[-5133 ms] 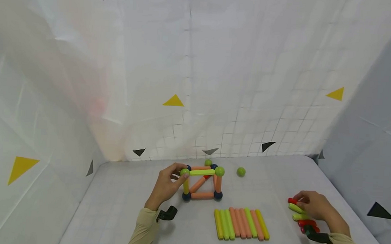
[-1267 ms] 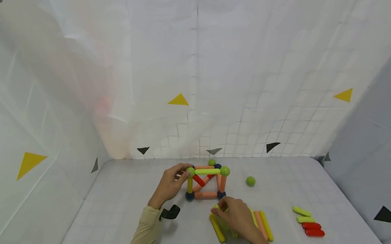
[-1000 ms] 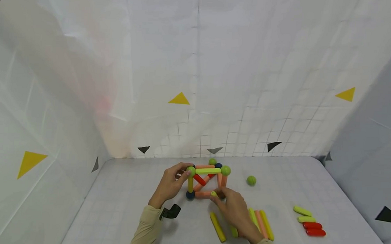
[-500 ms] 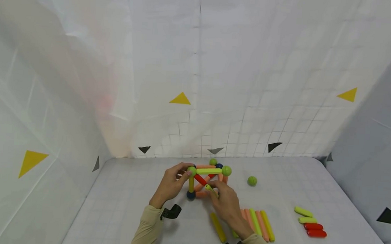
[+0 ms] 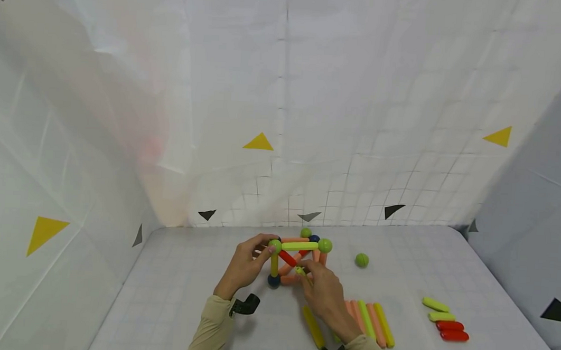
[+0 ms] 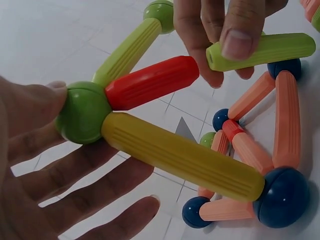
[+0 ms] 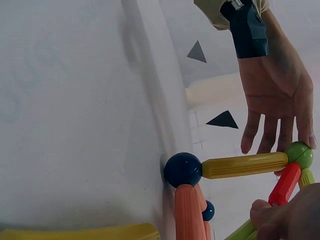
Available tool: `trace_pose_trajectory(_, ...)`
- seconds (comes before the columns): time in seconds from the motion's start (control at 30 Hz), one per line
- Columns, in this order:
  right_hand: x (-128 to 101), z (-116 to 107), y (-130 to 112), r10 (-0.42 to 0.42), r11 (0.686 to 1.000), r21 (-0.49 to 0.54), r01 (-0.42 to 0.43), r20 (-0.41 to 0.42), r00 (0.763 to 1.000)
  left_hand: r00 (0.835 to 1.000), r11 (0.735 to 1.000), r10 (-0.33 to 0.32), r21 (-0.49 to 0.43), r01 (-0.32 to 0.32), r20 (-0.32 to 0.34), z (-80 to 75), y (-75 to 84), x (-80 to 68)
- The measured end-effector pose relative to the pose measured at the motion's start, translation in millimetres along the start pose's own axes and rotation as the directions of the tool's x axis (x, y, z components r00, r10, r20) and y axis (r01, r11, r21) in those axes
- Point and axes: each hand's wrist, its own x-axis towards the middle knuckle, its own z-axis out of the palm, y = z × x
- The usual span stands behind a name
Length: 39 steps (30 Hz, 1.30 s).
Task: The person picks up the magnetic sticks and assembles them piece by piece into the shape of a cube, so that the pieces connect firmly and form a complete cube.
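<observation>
A frame of magnetic rods and balls stands on the table, with salmon rods (image 6: 286,120), blue balls (image 6: 282,197) and a yellow upright rod (image 6: 182,157). My left hand (image 5: 243,262) holds the green ball (image 6: 82,112) at its upper left front corner between thumb and fingers. From that ball a short red rod (image 6: 152,82) juts inward, its other end free. My right hand (image 5: 325,291) pinches a light green rod (image 6: 270,51) close to that free end; whether they touch I cannot tell. A light green crossbar (image 5: 300,246) joins the left-held ball to another green ball (image 5: 325,245).
In front lies a row of rods (image 5: 369,321), partly hidden by my right arm, with a yellow rod (image 5: 313,327) apart at its left. Short green rods (image 5: 435,304) and red rods (image 5: 452,331) lie at right. A loose green ball (image 5: 361,260) sits behind.
My right hand has moved from the short rods at right to the row, then up to the frame with a light green rod. A short red rod now hangs from the left-held ball.
</observation>
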Motion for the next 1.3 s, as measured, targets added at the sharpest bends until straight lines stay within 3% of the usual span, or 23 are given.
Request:
trace_pose_trajectory(0.3,1.5,1.5,1.1,-0.014,1.0,0.008,0.014,-0.028,1.0,1.0,1.0,0.006,-0.002,-0.006,0.0,2.3,-1.7,-1.6)
trace_pose_trajectory(0.47,-9.2,-4.8,2.7,-0.035,0.999,-0.019,0.035,-0.034,0.999,1.0,1.0,0.008,0.006,-0.008,0.014,2.5,-1.0,-2.1)
trace_pose_trajectory(0.57,-17.5,-13.9,2.9,-0.018,0.999,0.026,0.019,-0.021,1.0,1.0,1.0,0.014,0.01,-0.014,0.013,2.2,-0.9,-1.8)
trace_pose_trajectory(0.67,-23.4,-25.7,3.2,0.046,0.987,0.154,-0.048,0.018,0.999,1.0,1.0,0.017,0.016,-0.017,0.009,1.5,-1.1,-1.0)
trace_pose_trajectory(0.8,-27.6,-38.2,7.0,0.166,0.926,0.325,-0.191,0.101,0.981,1.0,1.0,0.004,0.028,-0.004,0.007,0.1,0.7,-1.2)
trace_pose_trajectory(0.93,-30.2,-40.9,15.0,0.253,0.887,0.348,-0.302,0.181,0.95,1.0,0.999,-0.011,0.032,0.01,0.013,-1.3,3.0,-1.5)
trace_pose_trajectory(1.07,-31.6,-36.7,23.7,0.25,0.908,0.292,-0.301,0.202,0.947,1.0,0.999,-0.017,0.037,0.017,0.018,-1.8,3.9,-0.8)
trace_pose_trajectory(1.3,-27.5,-23.4,30.4,0.207,0.939,0.251,-0.234,0.131,0.97,1.0,0.999,-0.018,0.031,0.017,0.02,-1.1,2.8,-0.2)
